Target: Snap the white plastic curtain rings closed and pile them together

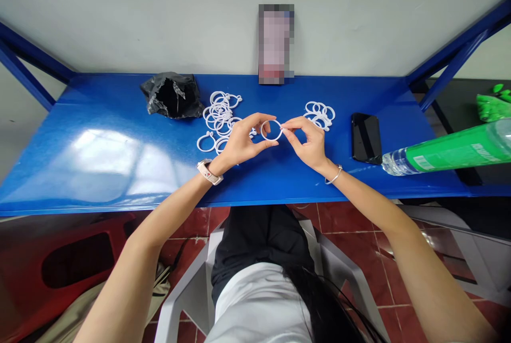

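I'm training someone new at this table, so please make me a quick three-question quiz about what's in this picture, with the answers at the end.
1. Multiple choice: What do the fingers of the left hand and right hand hold between them?
A) the black bag
B) a white ring
C) the bracelet

2. True or false: The larger ring pile lies nearer the left hand than the right.

3. Fill in: The black phone lies between the smaller ring pile and the bottle with the ____ label.

Key: 1. B; 2. True; 3. green
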`<action>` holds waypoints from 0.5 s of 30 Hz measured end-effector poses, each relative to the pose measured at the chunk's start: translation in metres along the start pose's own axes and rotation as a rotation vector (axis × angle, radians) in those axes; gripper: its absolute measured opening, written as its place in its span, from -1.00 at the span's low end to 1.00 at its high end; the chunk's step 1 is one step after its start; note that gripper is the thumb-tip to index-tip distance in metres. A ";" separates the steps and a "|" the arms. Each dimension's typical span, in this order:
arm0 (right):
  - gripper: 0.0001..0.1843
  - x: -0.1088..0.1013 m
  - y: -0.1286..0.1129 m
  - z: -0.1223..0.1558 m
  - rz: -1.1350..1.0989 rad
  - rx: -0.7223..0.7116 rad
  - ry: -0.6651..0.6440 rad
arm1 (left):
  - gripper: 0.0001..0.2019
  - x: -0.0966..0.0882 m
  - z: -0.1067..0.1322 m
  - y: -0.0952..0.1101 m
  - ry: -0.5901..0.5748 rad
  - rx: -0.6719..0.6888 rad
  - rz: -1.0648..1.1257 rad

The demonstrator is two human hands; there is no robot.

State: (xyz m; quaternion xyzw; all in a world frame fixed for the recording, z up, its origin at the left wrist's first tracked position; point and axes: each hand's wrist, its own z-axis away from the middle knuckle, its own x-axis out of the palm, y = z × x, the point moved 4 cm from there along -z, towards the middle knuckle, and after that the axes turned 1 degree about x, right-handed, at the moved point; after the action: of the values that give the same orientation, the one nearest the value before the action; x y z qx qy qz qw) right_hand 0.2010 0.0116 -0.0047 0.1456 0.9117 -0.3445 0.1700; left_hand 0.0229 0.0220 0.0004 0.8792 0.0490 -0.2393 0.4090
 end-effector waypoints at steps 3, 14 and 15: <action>-0.90 0.000 -0.001 -0.001 -0.011 -0.026 0.002 | -0.50 -0.001 0.000 0.002 0.008 0.015 0.001; -0.86 0.000 0.000 -0.001 -0.021 0.011 0.012 | -0.49 0.001 0.001 0.001 -0.008 -0.015 -0.018; -0.87 0.000 0.000 -0.001 -0.021 0.017 0.011 | -0.49 0.002 0.001 0.000 -0.013 -0.019 -0.022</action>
State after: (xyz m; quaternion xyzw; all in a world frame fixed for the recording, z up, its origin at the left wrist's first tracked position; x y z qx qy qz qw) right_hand 0.2011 0.0120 -0.0039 0.1392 0.9111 -0.3534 0.1600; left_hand 0.0242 0.0212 -0.0004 0.8732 0.0584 -0.2491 0.4148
